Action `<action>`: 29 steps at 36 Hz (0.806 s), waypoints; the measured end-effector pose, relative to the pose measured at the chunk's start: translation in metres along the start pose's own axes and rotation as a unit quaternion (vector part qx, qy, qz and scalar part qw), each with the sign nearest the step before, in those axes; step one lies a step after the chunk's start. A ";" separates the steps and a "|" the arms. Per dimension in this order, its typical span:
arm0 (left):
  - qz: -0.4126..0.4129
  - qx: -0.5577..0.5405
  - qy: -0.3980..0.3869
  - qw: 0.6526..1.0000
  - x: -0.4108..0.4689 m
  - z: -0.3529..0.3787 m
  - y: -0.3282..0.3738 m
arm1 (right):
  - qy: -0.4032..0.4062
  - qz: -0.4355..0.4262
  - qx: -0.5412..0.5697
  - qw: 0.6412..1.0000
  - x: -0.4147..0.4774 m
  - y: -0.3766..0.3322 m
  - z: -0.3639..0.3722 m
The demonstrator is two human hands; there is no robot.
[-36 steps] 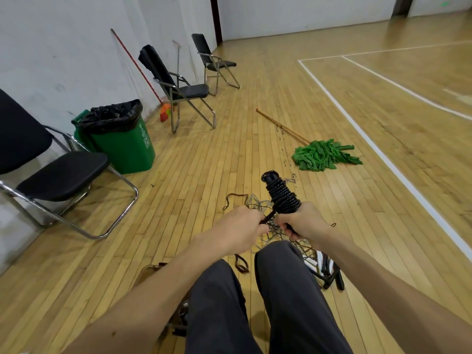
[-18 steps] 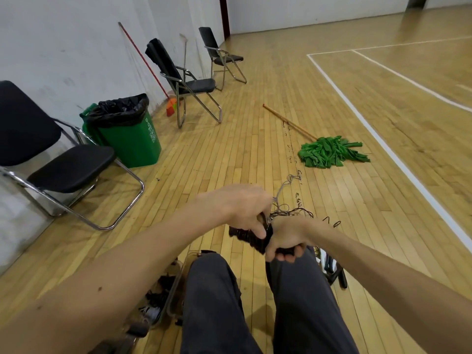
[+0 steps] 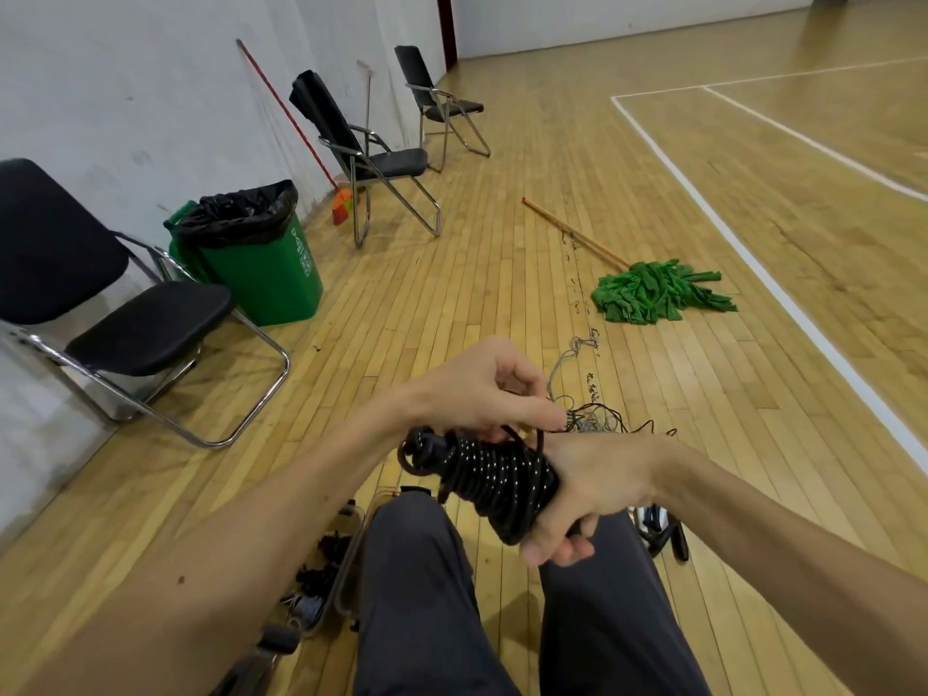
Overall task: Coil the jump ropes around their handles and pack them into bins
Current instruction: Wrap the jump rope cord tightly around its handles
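Coiled black jump rope point(image 3: 494, 477) held above the knees. The right hand point(image 3: 600, 487) is wrapped round its near end. The left hand point(image 3: 479, 389) pinches the loose tail at the coil's top.

Risks:
- If the pinch slips, the outer turns likely spring loose.
- The tail may snag the rope tangle point(image 3: 595, 419) on the floor just beyond.

Clear bin point(image 3: 354, 545) sits low beside the left leg, with room to swing down to it. Nearest chair point(image 3: 150, 334) is well apart.

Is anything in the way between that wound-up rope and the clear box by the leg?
Only the person's left knee lies between the coiled rope, gripped by the right hand, and the bin; nothing else visible does.
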State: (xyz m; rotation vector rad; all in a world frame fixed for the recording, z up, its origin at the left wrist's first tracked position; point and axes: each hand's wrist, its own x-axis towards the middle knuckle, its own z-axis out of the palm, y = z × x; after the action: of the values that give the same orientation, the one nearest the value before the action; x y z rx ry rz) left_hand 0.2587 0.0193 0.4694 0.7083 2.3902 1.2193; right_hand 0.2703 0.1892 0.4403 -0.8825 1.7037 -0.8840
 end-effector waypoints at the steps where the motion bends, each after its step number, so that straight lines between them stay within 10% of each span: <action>1: 0.015 -0.004 0.016 1.000 0.001 0.004 -0.003 | 0.003 -0.010 0.002 1.000 0.001 0.001 0.000; 13: -0.087 -0.123 0.127 0.980 -0.017 0.025 -0.060 | 0.085 -0.127 0.181 0.972 0.000 0.025 -0.018; 29: -0.157 -0.096 0.102 0.978 -0.021 0.038 -0.067 | 0.376 0.019 0.116 0.919 0.025 0.054 -0.027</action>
State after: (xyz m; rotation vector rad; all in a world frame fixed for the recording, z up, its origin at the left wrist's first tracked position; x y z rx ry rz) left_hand 0.2777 -0.0022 0.3947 0.1419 2.3824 1.4112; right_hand 0.2302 0.1969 0.3891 -0.3490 2.1786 -1.4893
